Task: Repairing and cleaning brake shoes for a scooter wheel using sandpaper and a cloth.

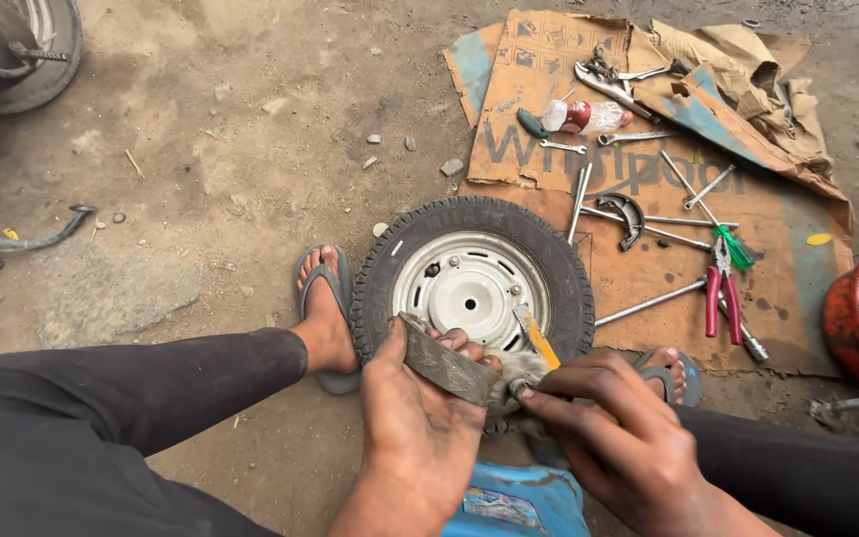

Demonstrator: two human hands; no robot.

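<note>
Grey curved metal brake shoe (pixel 444 364) is gripped by left hand (pixel 415 423); perhaps rubbed with dirty rag (pixel 516 373) pinched by right hand (pixel 603 423); steady holding is needed.

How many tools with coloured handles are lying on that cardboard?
2: red-handled pliers near the cardboard's right edge, and a green-handled screwdriver just above them. Others could be hidden under the crumpled brown cloth at the top.

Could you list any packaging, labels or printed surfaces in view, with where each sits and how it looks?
Flattened cardboard box: on the ground behind the wheel, brown with blue printing, tools spread on it.
Small bottle: lying on the cardboard, clear with a red label.
Blue container: below the hands, printed label on top.
</note>
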